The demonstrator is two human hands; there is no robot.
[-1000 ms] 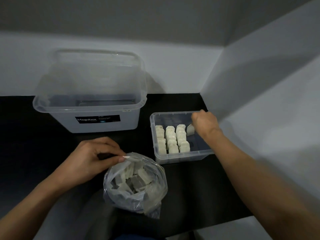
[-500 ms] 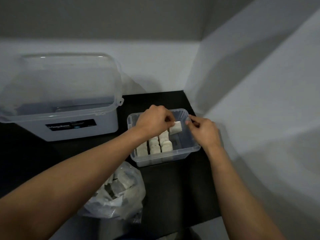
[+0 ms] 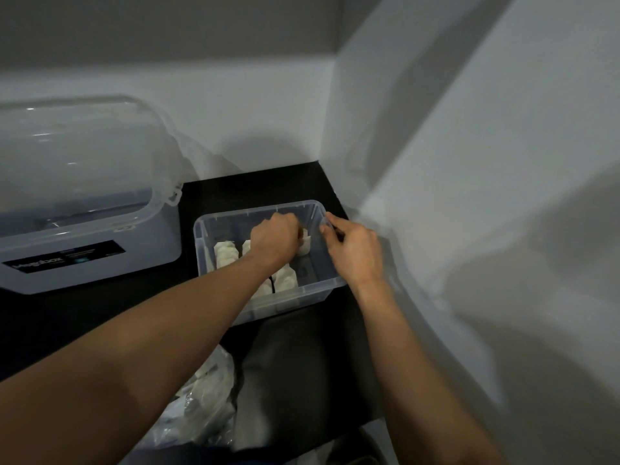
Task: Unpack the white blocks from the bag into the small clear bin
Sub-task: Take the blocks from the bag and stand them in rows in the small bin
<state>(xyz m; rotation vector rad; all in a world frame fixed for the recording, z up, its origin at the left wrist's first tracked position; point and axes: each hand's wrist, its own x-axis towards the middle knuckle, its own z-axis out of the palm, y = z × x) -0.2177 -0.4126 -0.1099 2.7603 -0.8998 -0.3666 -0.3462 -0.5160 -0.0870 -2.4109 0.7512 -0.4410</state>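
the small clear plastic bin [image 3: 303, 292] stands on the black table top [image 3: 84, 317], close to the corner of the grey walls [image 3: 469, 162]. inside it, white blocks [image 3: 226, 255] stand in rows on the left and middle part of the floor; the right part of the floor is bare.

the left hand [image 3: 273, 241] is down inside the bin, over the far end of the rows. its fingers are curled closed and turned away from the camera, and a white block [image 3: 304, 247] shows just at their right side, touching them. i cannot tell for sure if the fingers grip this block or only press on it, because the picture is blurred there.

the right hand [image 3: 357, 255] is at the right wall of the bin. its thumb and forefinger are pinched on the far right corner of the rim, and the other fingers are bent loosely.

the crumpled clear plastic bag [image 3: 204, 407] with more white blocks in it lies at the near edge of the table, under the left forearm. no hand touches it.

the large translucent storage box with a black label [image 3: 87, 229] stands to the left of the small bin, a little apart from it.
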